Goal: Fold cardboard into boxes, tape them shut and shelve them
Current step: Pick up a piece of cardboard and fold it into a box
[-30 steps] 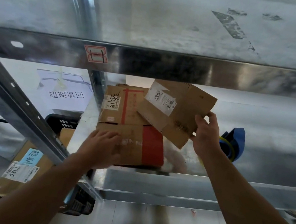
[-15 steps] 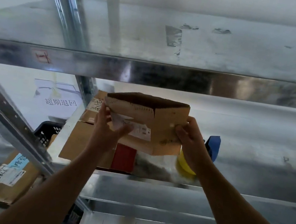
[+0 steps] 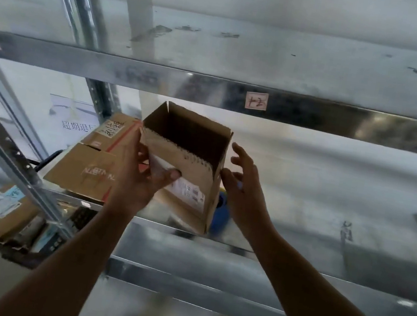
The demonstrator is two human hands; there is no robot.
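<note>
Gripping the box (image 3: 196, 168) by its near wall, left hand (image 3: 139, 175) held it up, right hand (image 3: 243, 190) was spread loose just beside it.

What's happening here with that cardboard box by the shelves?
A person is holding a small cardboard box up in front of a metal shelf. The left hand grips the box's near wall, while the right hand is open, fingers spread, close beside its right corner. The box is open on top, with no closing tape visible. Two other boxes lie on the shelf behind, to the left.
</note>
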